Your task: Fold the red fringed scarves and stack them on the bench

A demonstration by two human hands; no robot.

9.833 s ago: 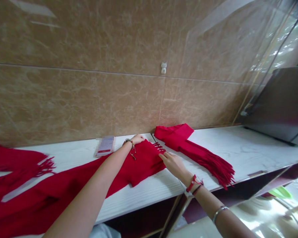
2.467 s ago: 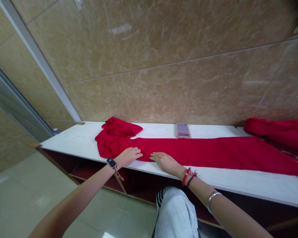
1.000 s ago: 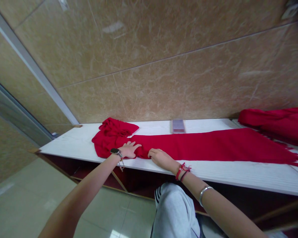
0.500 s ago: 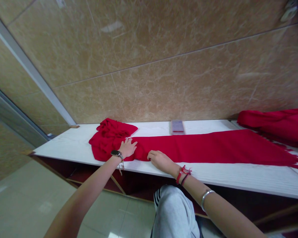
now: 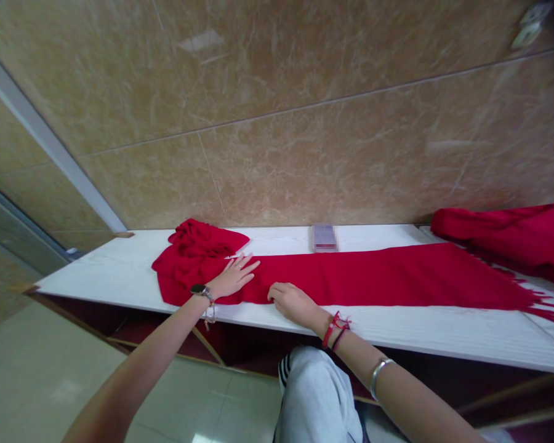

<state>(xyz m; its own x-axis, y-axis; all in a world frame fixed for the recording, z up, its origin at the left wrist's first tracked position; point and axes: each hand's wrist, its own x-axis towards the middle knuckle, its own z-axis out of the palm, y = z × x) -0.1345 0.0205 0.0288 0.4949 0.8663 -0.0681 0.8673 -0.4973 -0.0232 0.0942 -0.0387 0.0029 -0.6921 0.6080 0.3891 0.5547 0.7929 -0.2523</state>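
A long red scarf (image 5: 369, 277) lies along the white top, flat on the right with a fringed end and bunched into a crumpled heap on the left. My left hand (image 5: 233, 277), with a watch on its wrist, rests palm down on the scarf near the heap, fingers spread. My right hand (image 5: 295, 303) is just to the right, at the scarf's near edge. Its fingers are curled together on the fabric; their tips are partly hidden.
Behind the scarf, a small flat grey box (image 5: 324, 239) sits near the marbled wall (image 5: 305, 154). Another red fringed cloth (image 5: 508, 240) lies at the far right. Under the white cabinet top (image 5: 96, 271) are dark red compartments. My knee (image 5: 316, 375) is close to the cabinet's front.
My left hand's fingers have spread wider and reach slightly farther along the scarf. My right hand stays at the near edge. The whole view has shifted a little.
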